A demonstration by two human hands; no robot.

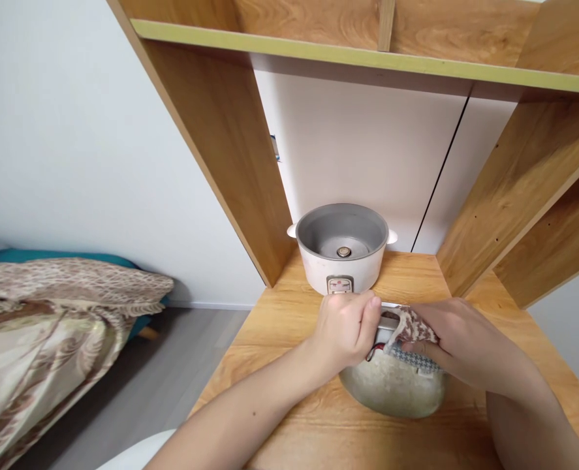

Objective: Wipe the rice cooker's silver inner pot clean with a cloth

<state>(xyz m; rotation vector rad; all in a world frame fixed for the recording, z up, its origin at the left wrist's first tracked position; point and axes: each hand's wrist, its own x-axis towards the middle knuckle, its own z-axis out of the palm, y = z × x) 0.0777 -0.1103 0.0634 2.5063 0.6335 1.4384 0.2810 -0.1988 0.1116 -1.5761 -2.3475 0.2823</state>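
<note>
Fingers of the left hand (pixel 345 329) are curled tight at the left part of the metal pot's rim; those of the right hand (pixel 460 336) pinch a brown-and-white cloth (pixel 411 326) against the rim's right side. A grey checked fabric (pixel 416 358) lies just under it, perhaps part of the same cloth. The metal pot (pixel 391 390) seems tipped, above or on the near part of the wooden table (pixel 294 424); I cannot tell whether it touches.

Just beyond, the white cooker body (pixel 318 271) stands upright and open, a round metal button (pixel 344 252) bare at its centre. So the pot is out and the cloth applied; what remains cannot be judged, the pot's inside being hidden.

The left hand partly hides the cooker's front. Wooden panels left (pixel 220 150) and right (pixel 519 183), with a shelf (pixel 318 52) above, hem in the far space. Far left is a patterned cover (pixel 49 326).
</note>
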